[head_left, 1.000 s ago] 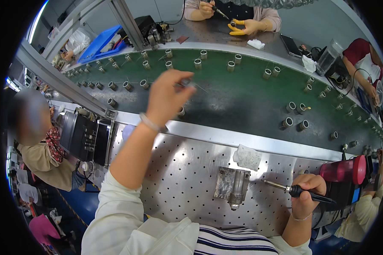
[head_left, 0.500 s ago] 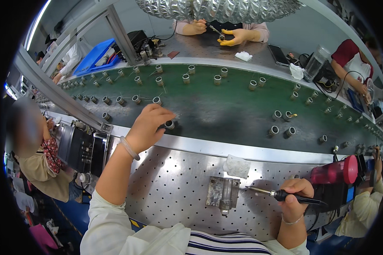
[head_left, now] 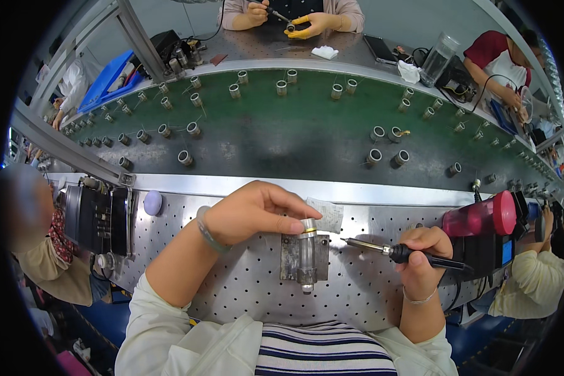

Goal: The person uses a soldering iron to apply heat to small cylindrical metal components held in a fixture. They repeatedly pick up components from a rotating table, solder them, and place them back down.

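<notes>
My left hand (head_left: 257, 213) pinches a small metal cylinder (head_left: 309, 227) with a yellowish ring between thumb and fingers. That cylinder is at the far end of a metal fixture (head_left: 288, 259), a flat block with a round bar along its middle; whether it is seated there, I cannot tell. In my right hand (head_left: 425, 250) is a soldering iron (head_left: 370, 246), its black handle gripped and its tip pointing left, just right of the fixture and apart from it. Behind the fixture lies a folded pale cloth or paper (head_left: 326, 214), partly hidden by my left hand.
A green conveyor belt (head_left: 282, 131) crosses beyond the perforated metal table (head_left: 232, 288), carrying several metal cylinders (head_left: 374, 156). A pink jar (head_left: 480, 214) and a black unit with a lit screen (head_left: 485, 250) stand at right. Co-workers sit opposite and at both sides.
My left hand has come back from the belt toward me and right, bringing a metal cylinder to the fixture. My right hand still holds the soldering iron. The view has shifted.
</notes>
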### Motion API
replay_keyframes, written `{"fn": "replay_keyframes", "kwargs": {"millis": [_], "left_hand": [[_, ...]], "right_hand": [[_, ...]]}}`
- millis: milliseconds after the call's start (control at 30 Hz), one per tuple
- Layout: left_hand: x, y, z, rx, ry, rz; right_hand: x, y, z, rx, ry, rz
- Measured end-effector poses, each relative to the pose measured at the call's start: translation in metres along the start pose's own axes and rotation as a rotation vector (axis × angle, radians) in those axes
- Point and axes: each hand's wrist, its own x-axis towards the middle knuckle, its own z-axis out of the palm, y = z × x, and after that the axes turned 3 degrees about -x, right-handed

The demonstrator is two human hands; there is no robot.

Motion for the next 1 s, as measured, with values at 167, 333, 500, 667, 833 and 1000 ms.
{"fn": "replay_keyframes", "kwargs": {"millis": [167,333,500,667,833,1000], "left_hand": [[0.011,-0.021,-0.010,-0.084,-0.222,-0.013],[-0.007,-0.021,0.008,-0.191,-0.184,0.021],[-0.013,-0.030,0.015,-0.167,-0.026,0.161],[-0.012,-0.031,0.017,-0.179,-0.042,0.238],[-0.010,-0.032,0.018,-0.186,-0.074,0.245],[-0.011,-0.034,0.017,-0.161,-0.078,0.223]], "right_hand": [[-0.003,0.003,0.001,0.002,-0.043,0.022],[-0.007,0.004,0.002,0.010,-0.142,0.013],[-0.007,0.007,0.004,-0.044,-0.188,0.001],[-0.006,0.008,0.004,-0.129,-0.214,-0.022],[-0.006,0.010,0.002,-0.157,-0.231,-0.045],[-0.005,0.012,0.003,-0.162,-0.250,-0.057]]}}
